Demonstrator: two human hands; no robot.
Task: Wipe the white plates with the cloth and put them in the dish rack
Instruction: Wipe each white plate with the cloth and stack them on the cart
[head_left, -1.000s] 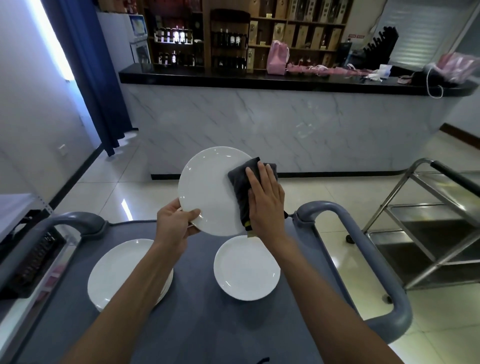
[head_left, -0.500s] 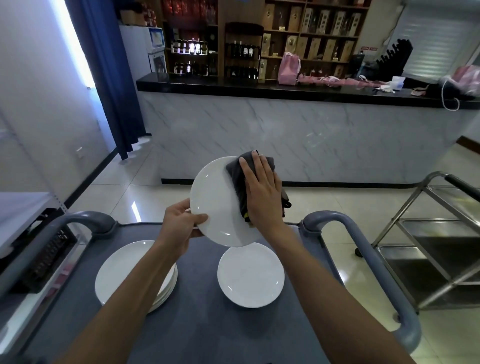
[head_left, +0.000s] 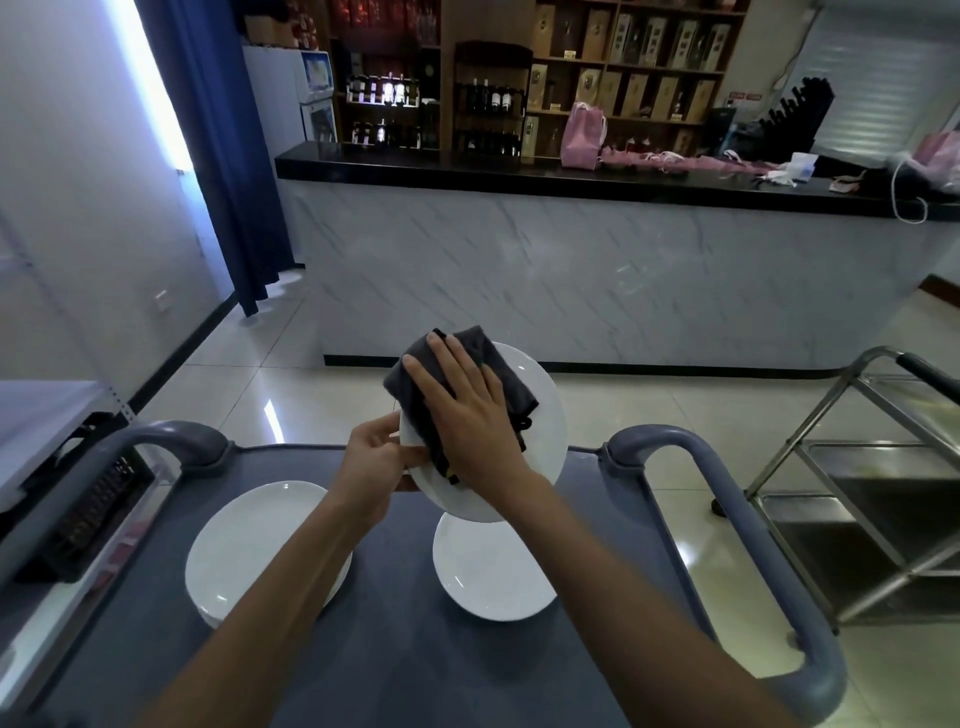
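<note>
Cloth (head_left: 457, 384) has been swept leftward across the plate (head_left: 540, 431) under the flat, open right hand (head_left: 467, 410), while the rim is pinched by the left hand (head_left: 371, 467); wiping seems unfinished.

Both forearms reach forward; left hand (head_left: 375, 457) pinches closed, right hand (head_left: 462, 410) lies flat, fingers spread.

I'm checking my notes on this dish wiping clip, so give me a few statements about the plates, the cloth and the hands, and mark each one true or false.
1. The right hand presses a dark cloth on the held plate. True.
2. The left hand grips that plate's edge. True.
3. The cloth is white. False: it is dark grey.
4. The cart holds no plates. False: a plate stack and a single plate lie on it.
5. The held plate rests flat on the cart. False: it is held tilted above it.
</note>
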